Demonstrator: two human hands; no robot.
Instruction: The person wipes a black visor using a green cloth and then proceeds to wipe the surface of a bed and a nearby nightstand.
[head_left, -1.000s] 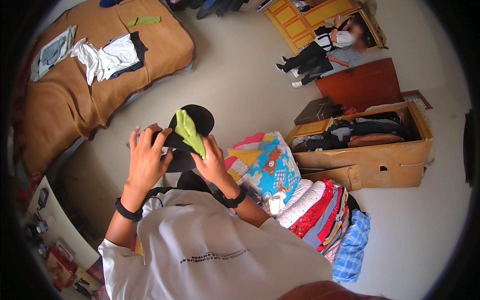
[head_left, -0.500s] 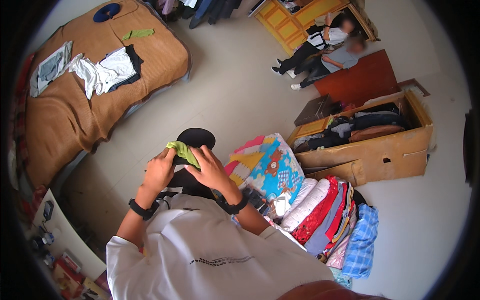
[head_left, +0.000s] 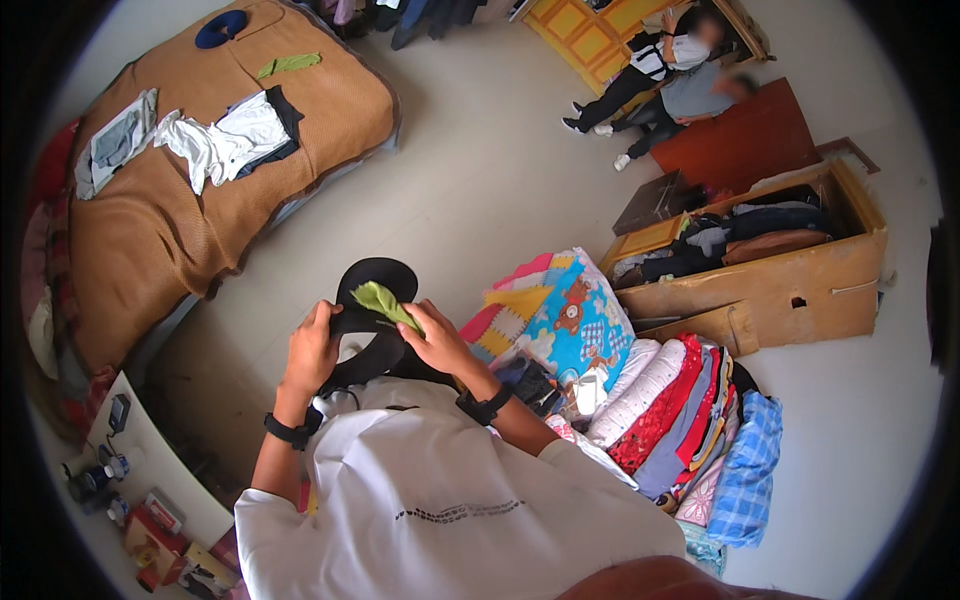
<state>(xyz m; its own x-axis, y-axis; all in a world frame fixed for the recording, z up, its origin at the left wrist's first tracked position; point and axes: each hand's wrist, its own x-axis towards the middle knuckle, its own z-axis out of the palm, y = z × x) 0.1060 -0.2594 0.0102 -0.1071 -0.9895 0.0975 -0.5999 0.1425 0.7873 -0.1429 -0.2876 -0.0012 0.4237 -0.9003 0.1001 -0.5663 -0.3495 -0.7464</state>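
Note:
My left hand [head_left: 314, 345] has its fingers curled on the edge of a black item [head_left: 376, 272] that looks like a cap with a rounded brim. A gap in its lower part shows something white. With closed fingers, my right hand [head_left: 437, 342] pinches one end of a small crumpled lime-green cloth [head_left: 376, 300]. The cloth's free end lies over the black item. Another piece of green cloth [head_left: 288, 66] lies at the far end of the bed. Each of my wrists carries a black band.
The brown-covered bed [head_left: 330, 115] holds a white shirt [head_left: 250, 130], grey folded clothes [head_left: 118, 145] and a navy neck pillow [head_left: 221, 29]. Folded bedding [head_left: 640, 405] is piled at right, before a wooden box [head_left: 760, 295] of clothes. Two people [head_left: 650, 75] sit behind. A white table [head_left: 165, 470] stands at left.
My left hand has let go of the green cloth and is on the black item's edge. The cloth now hangs from my right hand alone. The whole view has shifted slightly.

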